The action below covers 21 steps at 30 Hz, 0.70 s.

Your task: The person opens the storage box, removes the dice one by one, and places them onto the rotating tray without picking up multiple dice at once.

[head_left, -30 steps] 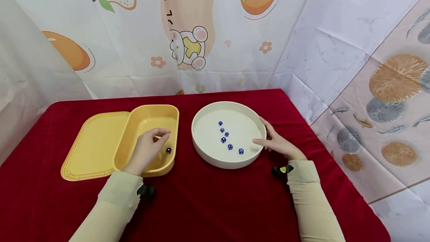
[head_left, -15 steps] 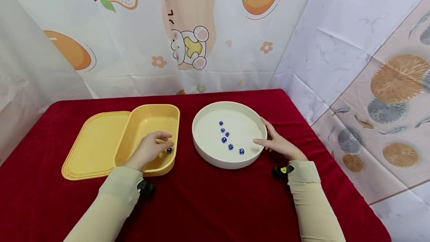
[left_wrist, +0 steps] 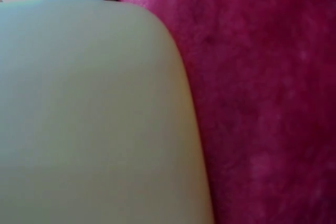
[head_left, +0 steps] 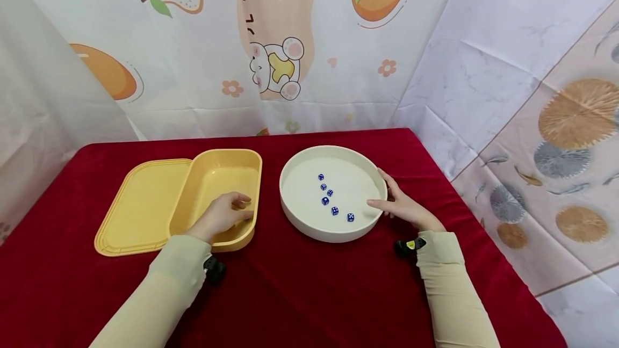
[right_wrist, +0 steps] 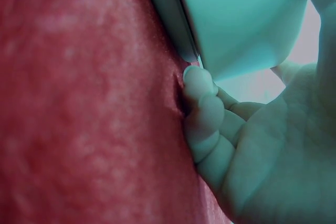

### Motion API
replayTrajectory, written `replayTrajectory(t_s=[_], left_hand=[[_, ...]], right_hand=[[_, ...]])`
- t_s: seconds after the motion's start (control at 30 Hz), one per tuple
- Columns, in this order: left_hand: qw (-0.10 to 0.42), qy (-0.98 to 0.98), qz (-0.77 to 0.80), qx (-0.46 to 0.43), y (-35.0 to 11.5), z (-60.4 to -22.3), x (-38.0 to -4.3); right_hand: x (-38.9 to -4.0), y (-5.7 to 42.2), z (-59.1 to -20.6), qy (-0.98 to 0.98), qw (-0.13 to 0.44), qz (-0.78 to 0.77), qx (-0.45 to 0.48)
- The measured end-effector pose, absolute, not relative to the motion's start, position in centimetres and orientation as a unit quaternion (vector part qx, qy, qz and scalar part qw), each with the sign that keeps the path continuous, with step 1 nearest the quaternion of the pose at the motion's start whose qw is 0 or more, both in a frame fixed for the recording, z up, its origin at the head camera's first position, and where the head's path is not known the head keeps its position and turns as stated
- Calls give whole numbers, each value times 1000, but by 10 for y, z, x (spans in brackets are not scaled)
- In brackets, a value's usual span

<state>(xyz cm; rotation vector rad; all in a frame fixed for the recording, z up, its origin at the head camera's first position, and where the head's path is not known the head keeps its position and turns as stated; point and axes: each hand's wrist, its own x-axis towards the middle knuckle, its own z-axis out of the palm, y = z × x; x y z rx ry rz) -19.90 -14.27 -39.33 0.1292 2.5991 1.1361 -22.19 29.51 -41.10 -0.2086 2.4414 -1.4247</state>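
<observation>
In the head view my left hand [head_left: 224,215] reaches into the yellow box [head_left: 193,182], thumb and fingers bent down near its right wall. The die there is hidden by the hand, so I cannot tell whether the fingers pinch it. My right hand [head_left: 405,209] grips the right side of the round white tray [head_left: 333,236], thumb over the rim and fingers outside. Several blue dice lie in the tray, among them a die [head_left: 350,217] closest to that thumb. The right wrist view shows curled fingers [right_wrist: 202,116] low beside the tray wall [right_wrist: 241,24].
A flat yellow lid [head_left: 140,205] lies left of the box, whose edge overlaps it. Red cloth [head_left: 309,289] covers the table, with a strip between box and tray. Behind stands a printed curtain [head_left: 193,79]. The left wrist view holds mostly a pale rounded box wall [left_wrist: 94,108].
My left hand has lowered and moved slightly right over the die in the yellow box, which was visible before and is now hidden. The right hand keeps its hold on the tray.
</observation>
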Motion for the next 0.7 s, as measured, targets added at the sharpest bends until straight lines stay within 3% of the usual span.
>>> replayTrajectory(t_s=[0.7], left_hand=[[140, 916, 374, 27, -141, -394, -198]], right_hand=[[-220, 295, -409, 853, 151, -494, -72]])
